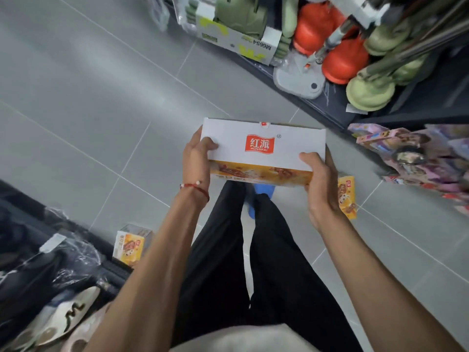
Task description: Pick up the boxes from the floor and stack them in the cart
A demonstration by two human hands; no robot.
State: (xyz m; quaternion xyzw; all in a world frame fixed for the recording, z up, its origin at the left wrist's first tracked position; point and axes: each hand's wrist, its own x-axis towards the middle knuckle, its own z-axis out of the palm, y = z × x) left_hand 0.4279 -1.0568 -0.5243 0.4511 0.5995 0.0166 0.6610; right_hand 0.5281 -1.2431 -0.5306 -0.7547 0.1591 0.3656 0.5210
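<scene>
white cardboard box with red logo (pixel 261 146): long axis left-right, logo up
left hand (pixel 196 163): fingers wrapped round left end
right hand (pixel 319 179): same grip, right end

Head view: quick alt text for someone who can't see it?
The left hand and right hand grip the ends of a white-topped snack box above a grey tiled floor. A second box lies on the floor near the left forearm, a third box partly hidden behind the right wrist. Stocked shelves flank the aisle; no cart shows.
</scene>
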